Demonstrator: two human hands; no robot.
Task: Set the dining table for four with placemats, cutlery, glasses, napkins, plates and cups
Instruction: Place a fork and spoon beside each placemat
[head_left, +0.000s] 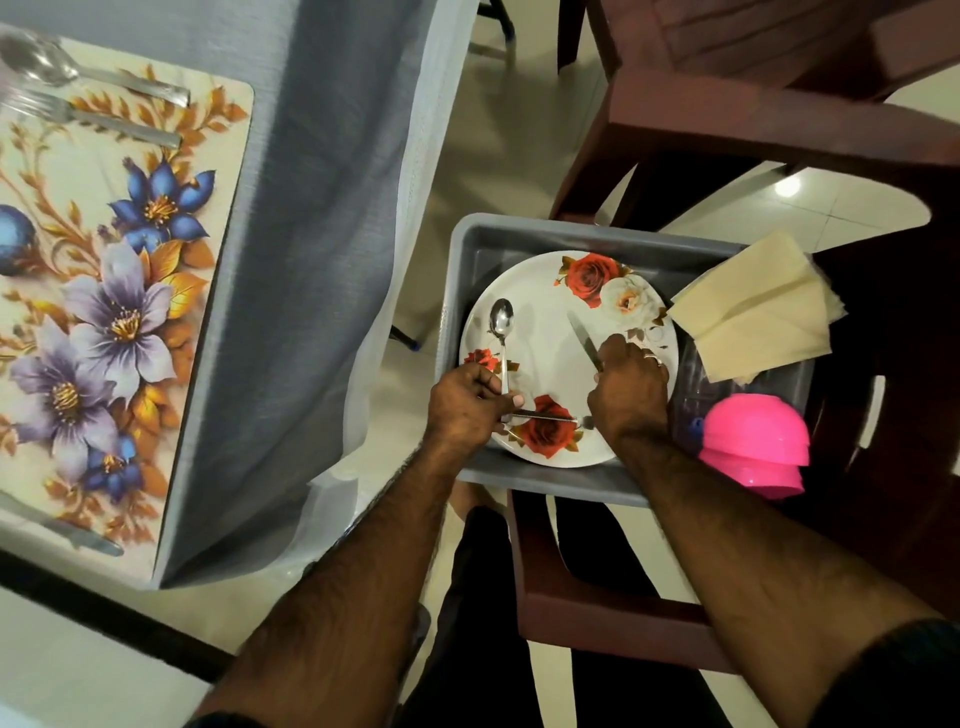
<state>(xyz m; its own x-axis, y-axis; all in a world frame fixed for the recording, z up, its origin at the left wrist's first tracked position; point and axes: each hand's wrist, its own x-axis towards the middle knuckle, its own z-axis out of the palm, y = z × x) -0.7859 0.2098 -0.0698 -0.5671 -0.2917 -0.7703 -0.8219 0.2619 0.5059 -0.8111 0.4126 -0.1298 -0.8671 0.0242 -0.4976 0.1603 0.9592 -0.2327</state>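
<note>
Two hands work over the rose plate (550, 332) in the grey tub (470, 244), which sits on a brown chair (613, 613) at about 3 o'clock from the table. The left hand (465, 402) is curled round the handle of a spoon (501, 319) whose bowl points to 12 o'clock, and it seems to pinch a second piece (545, 417), lying flat across the plate's 6 o'clock edge. The right hand (626, 382) grips a knife (582, 335), blade aimed at 11 o'clock. Napkins (753, 317) lie at the tub's 2 o'clock, pink cups (753, 447) at its 4 o'clock. One placemat (104, 291) on the table, at 9 o'clock, already carries cutlery. I judge this the cutlery-gathering step for another place; next, lift the pieces clear of the plate and carry them to the table.
</note>
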